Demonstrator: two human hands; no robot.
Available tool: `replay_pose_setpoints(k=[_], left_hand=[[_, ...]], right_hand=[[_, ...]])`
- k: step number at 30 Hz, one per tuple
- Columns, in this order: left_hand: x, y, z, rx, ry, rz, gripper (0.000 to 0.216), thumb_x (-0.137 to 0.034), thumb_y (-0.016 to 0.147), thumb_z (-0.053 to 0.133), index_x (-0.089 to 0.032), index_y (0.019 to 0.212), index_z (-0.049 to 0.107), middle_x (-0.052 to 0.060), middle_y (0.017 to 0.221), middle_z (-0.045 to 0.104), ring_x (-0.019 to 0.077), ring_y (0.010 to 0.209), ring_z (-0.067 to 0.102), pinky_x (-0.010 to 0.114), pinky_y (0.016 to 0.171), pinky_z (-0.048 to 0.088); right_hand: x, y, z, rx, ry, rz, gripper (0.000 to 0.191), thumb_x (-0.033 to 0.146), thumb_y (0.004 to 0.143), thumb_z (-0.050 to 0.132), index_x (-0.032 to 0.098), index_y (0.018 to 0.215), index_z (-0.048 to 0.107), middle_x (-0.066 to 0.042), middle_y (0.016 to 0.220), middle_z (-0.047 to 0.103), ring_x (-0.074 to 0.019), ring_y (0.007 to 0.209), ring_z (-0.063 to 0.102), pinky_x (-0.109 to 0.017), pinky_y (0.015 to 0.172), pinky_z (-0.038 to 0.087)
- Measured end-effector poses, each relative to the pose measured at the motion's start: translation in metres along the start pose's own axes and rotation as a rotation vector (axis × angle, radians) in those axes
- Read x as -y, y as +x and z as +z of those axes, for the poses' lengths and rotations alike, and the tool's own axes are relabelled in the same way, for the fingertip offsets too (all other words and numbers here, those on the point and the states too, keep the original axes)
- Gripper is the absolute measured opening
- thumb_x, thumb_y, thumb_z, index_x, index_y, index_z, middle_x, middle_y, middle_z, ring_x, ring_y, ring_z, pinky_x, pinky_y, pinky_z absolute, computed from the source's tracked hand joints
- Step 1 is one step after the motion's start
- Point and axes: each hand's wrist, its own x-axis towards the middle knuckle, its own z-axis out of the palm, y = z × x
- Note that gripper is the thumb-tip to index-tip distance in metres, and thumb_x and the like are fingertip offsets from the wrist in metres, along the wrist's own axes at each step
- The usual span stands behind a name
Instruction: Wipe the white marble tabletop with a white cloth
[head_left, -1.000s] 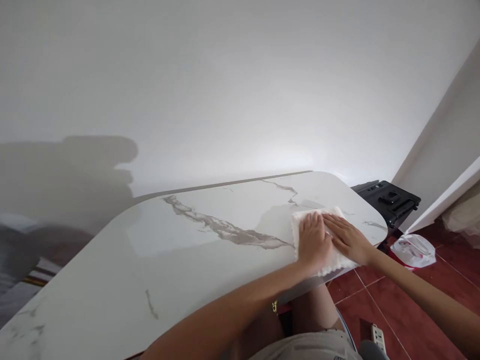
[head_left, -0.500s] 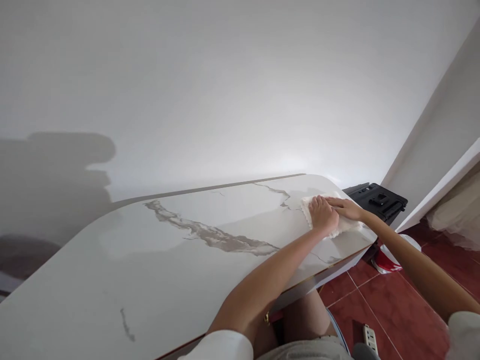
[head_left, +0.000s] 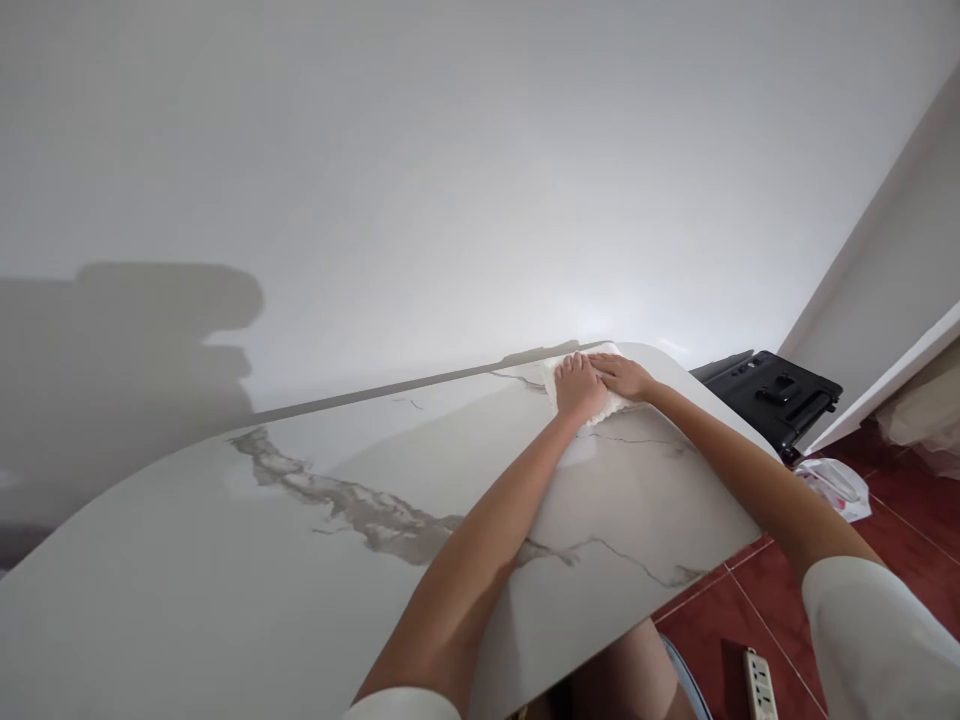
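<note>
A white cloth (head_left: 619, 405) lies spread on the white marble-patterned tabletop (head_left: 300, 600), close to its far edge by the wall. Flat on top of the cloth rests my left hand (head_left: 580, 388), fingers stretched forward and pressing down. My right hand (head_left: 624, 376) is laid on it from the right, its fingertips reaching the left hand's fingers. Both palms cover the middle of the cloth; its scalloped border shows around them.
A white wall (head_left: 480, 180) stands right behind the table. Beyond the right end is a black suitcase (head_left: 776, 395). On the red tiled floor (head_left: 724, 620) are a white plastic bag (head_left: 840, 488) and a power strip (head_left: 760, 685).
Both hands have slid the cloth away from the table's right front part, toward the far edge and to the left. The view has shifted slightly.
</note>
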Motion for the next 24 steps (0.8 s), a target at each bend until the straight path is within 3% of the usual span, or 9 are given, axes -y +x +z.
replay_pose_setpoints(k=[8, 13, 17, 24], left_hand=[[0.002, 0.052, 0.011, 0.000, 0.029, 0.038, 0.052, -0.020, 0.092, 0.028, -0.005, 0.140, 0.037, 0.012, 0.150, 0.037, 0.0260, 0.139, 0.029, 0.040, 0.115, 0.022], [-0.009, 0.065, 0.016, 0.001, 0.028, 0.113, 0.051, -0.020, 0.093, 0.028, -0.005, 0.140, 0.038, 0.013, 0.149, 0.038, 0.0257, 0.138, 0.030, 0.040, 0.115, 0.022], [-0.024, 0.048, 0.016, 0.026, 0.030, 0.155, 0.052, -0.021, 0.093, 0.028, -0.005, 0.142, 0.036, 0.013, 0.150, 0.036, 0.0260, 0.139, 0.029, 0.040, 0.115, 0.021], [-0.061, -0.011, 0.014, 0.039, -0.013, 0.209, 0.053, -0.022, 0.093, 0.029, -0.006, 0.143, 0.035, 0.014, 0.151, 0.035, 0.0263, 0.140, 0.028, 0.042, 0.115, 0.022]], right_hand=[[-0.037, 0.035, 0.001, -0.006, 0.002, 0.047, 0.054, 0.026, 0.093, 0.032, 0.015, 0.145, 0.039, -0.001, 0.150, 0.036, -0.0223, 0.139, 0.031, -0.042, 0.116, 0.024], [-0.057, 0.032, 0.000, -0.069, 0.002, 0.100, 0.056, 0.022, 0.088, 0.037, 0.020, 0.144, 0.041, 0.001, 0.148, 0.039, -0.0233, 0.138, 0.032, -0.044, 0.116, 0.025], [-0.059, 0.006, -0.002, -0.068, -0.012, 0.104, 0.055, 0.025, 0.090, 0.036, 0.020, 0.145, 0.040, -0.001, 0.149, 0.038, -0.0232, 0.139, 0.031, -0.045, 0.116, 0.024], [-0.036, -0.075, -0.009, -0.100, -0.060, 0.131, 0.052, 0.030, 0.093, 0.034, 0.022, 0.145, 0.040, -0.003, 0.149, 0.038, -0.0230, 0.139, 0.031, -0.046, 0.115, 0.025]])
